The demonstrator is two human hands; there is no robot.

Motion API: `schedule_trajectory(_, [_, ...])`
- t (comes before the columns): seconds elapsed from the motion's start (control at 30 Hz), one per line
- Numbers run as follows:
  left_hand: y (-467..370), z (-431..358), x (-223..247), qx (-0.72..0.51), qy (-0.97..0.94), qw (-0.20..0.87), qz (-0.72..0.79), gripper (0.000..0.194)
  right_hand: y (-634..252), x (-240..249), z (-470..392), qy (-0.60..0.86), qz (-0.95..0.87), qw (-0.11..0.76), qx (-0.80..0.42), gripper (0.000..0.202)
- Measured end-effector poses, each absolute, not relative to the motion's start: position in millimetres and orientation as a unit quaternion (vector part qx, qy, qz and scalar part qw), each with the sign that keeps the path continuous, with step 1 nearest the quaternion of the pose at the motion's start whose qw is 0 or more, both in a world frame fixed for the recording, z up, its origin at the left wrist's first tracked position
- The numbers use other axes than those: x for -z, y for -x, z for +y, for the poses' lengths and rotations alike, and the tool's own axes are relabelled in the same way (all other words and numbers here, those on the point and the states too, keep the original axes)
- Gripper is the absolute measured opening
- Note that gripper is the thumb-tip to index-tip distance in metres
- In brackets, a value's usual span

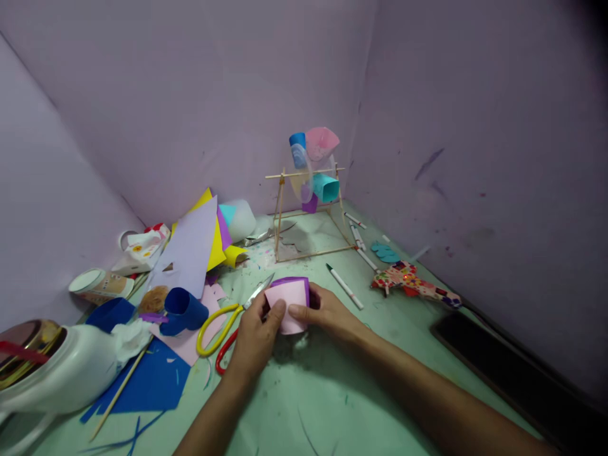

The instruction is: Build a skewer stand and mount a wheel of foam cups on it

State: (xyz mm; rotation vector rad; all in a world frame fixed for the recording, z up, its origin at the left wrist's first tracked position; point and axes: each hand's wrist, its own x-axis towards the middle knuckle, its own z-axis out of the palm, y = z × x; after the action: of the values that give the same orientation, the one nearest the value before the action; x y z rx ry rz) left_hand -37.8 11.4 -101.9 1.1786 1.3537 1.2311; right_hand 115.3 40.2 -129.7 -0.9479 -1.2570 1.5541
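While both thumbs press its near face, one pale pink paper piece (291, 294), backed with purple paper (303, 280), sits at centre, above the green table (285, 411). Left hand (259, 332): pinching the left edge, thumb in front, other fingers mostly hidden. Right hand (327, 310): pinching the right side, thumb likewise in front. At nine o'clock, just beside the left hand: scissors (240, 309), yellow and red handles, blades pointing to one o'clock. Farther out at nine: one dark blue paper tube (189, 313). At eight: one blue sheet (159, 380), a wooden stick (120, 392) across it. At ten: one lilac sheet (183, 240) overlapping yellow paper (216, 252). At twelve: one stick frame (280, 209), upright, its crossbar (275, 177) bearing a translucent wheel (303, 182) with blue, pink and turquoise paper cups (323, 142). Between two and three: one green-capped marker (344, 286). At three: one floral-patterned figure (418, 283). At four: one dark slab (503, 367).
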Motion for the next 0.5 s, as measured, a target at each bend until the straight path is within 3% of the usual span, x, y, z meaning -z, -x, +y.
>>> schedule_trajectory(0.1, [36.8,15.1,107.5,-0.497,-0.434,0.516,0.546,0.028,-115.3,132.3,40.3,0.393,-0.499,0.417,-0.650,0.054])
schedule_trajectory(0.37, [35.6,15.9,112.3,-0.482,-0.357,0.631,0.493,0.056,-119.4,132.0,48.0,0.408,-0.492,0.352,-0.684,0.058])
schedule_trajectory(0.5, [36.2,16.5,110.6,-0.483,-0.343,0.641,0.488,0.060,-120.3,132.8,48.3,0.401,-0.515,0.361,-0.666,0.056])
